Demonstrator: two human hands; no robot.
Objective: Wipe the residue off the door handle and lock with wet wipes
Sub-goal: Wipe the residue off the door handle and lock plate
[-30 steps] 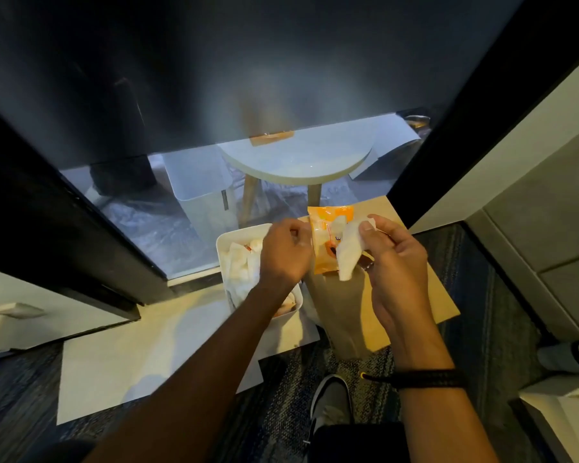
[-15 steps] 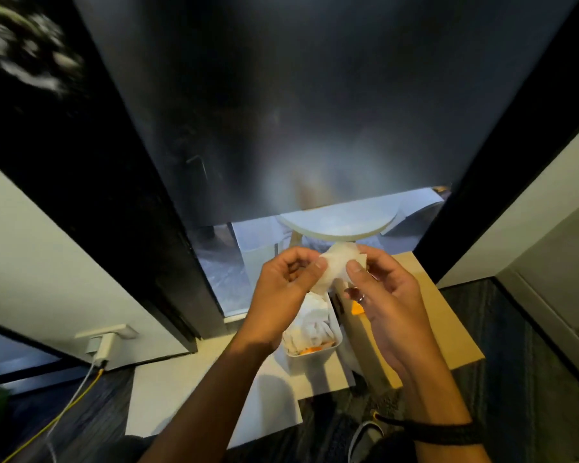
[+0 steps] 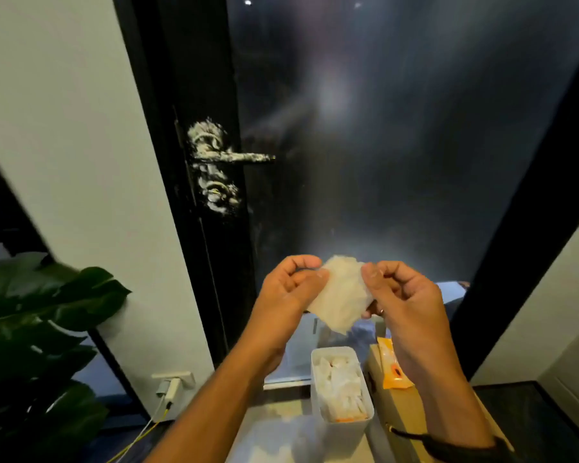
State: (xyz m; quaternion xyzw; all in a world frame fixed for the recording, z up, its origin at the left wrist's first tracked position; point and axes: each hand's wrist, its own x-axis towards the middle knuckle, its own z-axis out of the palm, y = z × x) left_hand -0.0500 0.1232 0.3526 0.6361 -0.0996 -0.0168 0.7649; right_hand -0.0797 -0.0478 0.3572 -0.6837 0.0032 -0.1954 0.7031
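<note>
A black door carries a lever handle [image 3: 238, 157] smeared with white residue. Below it the round lock [image 3: 218, 192] is smeared the same way. A white wet wipe [image 3: 341, 292] is stretched between my two hands, well below and to the right of the handle. My left hand [image 3: 290, 289] pinches its left edge between thumb and fingers. My right hand [image 3: 401, 295] pinches the right edge. An orange wipe packet [image 3: 392, 365] lies on a cardboard box low on the right.
A white bin [image 3: 340, 426] with crumpled wipes stands on the floor below my hands. A cardboard box [image 3: 398, 412] sits to its right. A large-leaved plant [image 3: 37, 315] fills the lower left. A wall socket [image 3: 174, 380] with cables is by the door frame.
The view has tilted up from the floor to the door, bringing the soiled handle and lock into sight. Both hands rose with the wipe and spread it apart; the packet stayed on the box.
</note>
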